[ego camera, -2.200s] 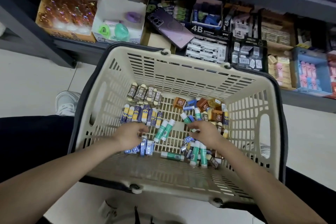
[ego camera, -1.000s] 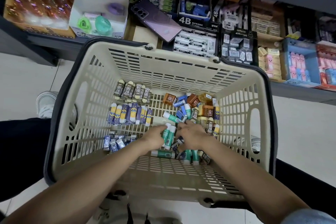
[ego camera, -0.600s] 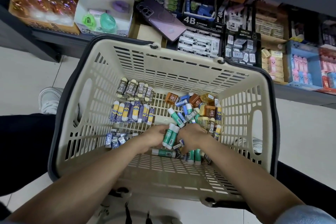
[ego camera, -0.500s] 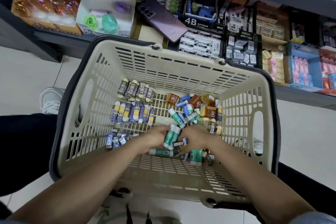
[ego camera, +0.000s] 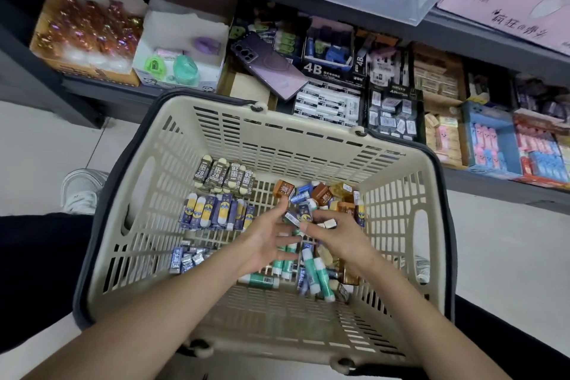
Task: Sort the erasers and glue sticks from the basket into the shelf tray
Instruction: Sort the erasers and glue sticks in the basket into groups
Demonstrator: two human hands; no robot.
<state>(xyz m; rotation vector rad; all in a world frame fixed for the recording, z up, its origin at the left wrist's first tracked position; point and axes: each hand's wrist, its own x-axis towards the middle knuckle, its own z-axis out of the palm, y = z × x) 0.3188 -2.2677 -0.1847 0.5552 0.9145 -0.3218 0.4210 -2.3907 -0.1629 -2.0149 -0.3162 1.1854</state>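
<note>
A beige plastic basket (ego camera: 308,145) holds the stock. On its floor lie a row of 2B erasers (ego camera: 225,174), a row of blue-and-yellow erasers (ego camera: 216,210), a small cluster of blue erasers (ego camera: 185,257), and a mixed heap with brown erasers (ego camera: 320,193). Green-and-white glue sticks (ego camera: 314,271) lie under and between my hands. My left hand (ego camera: 268,241) hovers over the heap with straight, spread fingers and holds nothing. My right hand (ego camera: 336,237) is palm down beside it, its fingertips touching the loose erasers. The shelf tray boxes (ego camera: 327,105) sit just beyond the basket.
A purple phone (ego camera: 268,65) lies on the shelf boxes behind the basket. Boxes of sharpeners (ego camera: 179,62) and shiny trinkets (ego camera: 89,37) stand at the left, pink and blue eraser boxes (ego camera: 490,145) at the right. A white shoe (ego camera: 81,191) rests on the floor to the left.
My left hand has let go of the two glue sticks it gripped, and they now lie on the basket floor. Both hands have opened and shifted forward over the mixed heap.
</note>
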